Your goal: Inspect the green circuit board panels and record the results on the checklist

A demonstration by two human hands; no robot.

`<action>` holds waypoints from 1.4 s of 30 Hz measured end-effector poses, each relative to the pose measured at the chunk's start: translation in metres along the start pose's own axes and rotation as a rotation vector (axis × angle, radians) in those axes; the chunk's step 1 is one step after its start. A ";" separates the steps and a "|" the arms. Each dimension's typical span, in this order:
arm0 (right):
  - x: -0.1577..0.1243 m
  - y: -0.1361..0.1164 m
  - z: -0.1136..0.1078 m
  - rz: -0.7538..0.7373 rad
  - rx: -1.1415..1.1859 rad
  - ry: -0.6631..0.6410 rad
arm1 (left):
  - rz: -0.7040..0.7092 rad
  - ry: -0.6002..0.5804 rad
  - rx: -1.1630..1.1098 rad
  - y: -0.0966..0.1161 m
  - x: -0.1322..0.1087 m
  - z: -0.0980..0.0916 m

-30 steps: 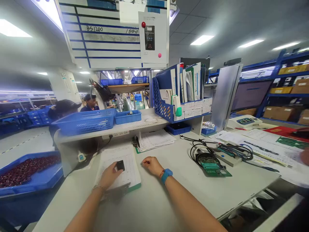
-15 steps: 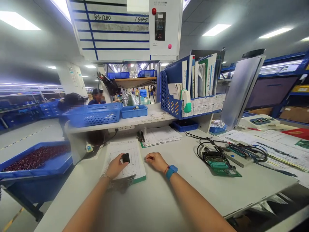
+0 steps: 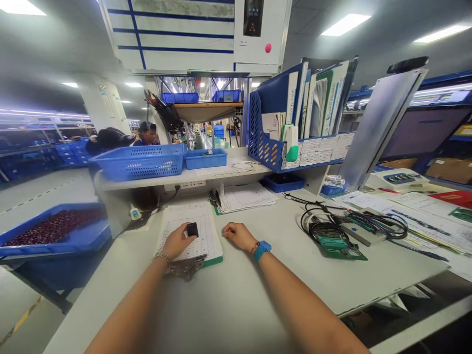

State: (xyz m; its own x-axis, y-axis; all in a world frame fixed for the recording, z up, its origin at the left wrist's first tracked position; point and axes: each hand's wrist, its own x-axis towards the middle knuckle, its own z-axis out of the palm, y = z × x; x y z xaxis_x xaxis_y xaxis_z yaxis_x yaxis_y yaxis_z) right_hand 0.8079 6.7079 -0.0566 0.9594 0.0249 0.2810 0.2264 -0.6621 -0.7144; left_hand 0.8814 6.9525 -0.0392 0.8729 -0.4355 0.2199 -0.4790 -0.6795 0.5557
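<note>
1. Our left hand (image 3: 177,241) pinches a small black block (image 3: 192,229) in its fingertips, over a paper sheet (image 3: 184,216).
2. Our right hand (image 3: 239,236) rests loosely curled on the table (image 3: 221,305), empty, just beside the sheet, apart from the block.

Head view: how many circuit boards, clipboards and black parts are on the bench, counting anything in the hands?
Circuit boards: 2 (cable board, edge board)
Clipboards: 2 (front clipboard, back clipboard)
Black parts: 1 (black part, in left hand)
Total: 5
</note>
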 end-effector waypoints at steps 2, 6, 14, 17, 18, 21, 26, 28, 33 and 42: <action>0.000 -0.001 0.000 -0.002 0.004 0.013 | 0.002 0.004 0.004 0.001 0.000 0.000; -0.001 -0.004 -0.003 -0.012 0.008 0.042 | 0.005 0.002 0.013 0.003 -0.001 -0.001; -0.003 -0.009 -0.004 -0.024 -0.004 0.038 | 0.006 -0.001 0.026 0.002 0.000 0.000; -0.003 -0.009 -0.004 -0.012 -0.014 0.037 | 0.008 0.005 0.028 0.001 0.000 0.000; -0.003 -0.009 -0.004 -0.009 -0.017 0.038 | 0.011 0.007 0.028 0.002 0.000 0.000; -0.003 -0.008 -0.004 -0.002 -0.022 0.032 | 0.020 0.008 0.027 0.002 0.000 0.000; -0.002 -0.003 -0.002 0.001 -0.029 -0.017 | 0.023 0.007 0.037 0.001 0.000 -0.001; -0.001 0.000 0.000 0.004 -0.033 -0.044 | 0.021 0.009 0.043 0.001 0.001 0.000; 0.000 0.004 0.001 -0.021 -0.019 -0.115 | 0.020 0.007 0.057 0.001 0.001 0.000; -0.003 -0.004 0.002 -0.062 0.065 -0.149 | 0.018 0.016 0.086 0.002 0.001 0.000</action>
State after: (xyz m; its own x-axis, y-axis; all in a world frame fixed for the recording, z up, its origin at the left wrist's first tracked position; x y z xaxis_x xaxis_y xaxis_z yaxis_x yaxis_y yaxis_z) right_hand 0.8046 6.7118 -0.0559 0.9566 0.1782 0.2306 0.2913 -0.6059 -0.7403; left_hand 0.8817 6.9508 -0.0374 0.8649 -0.4393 0.2428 -0.5006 -0.7197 0.4811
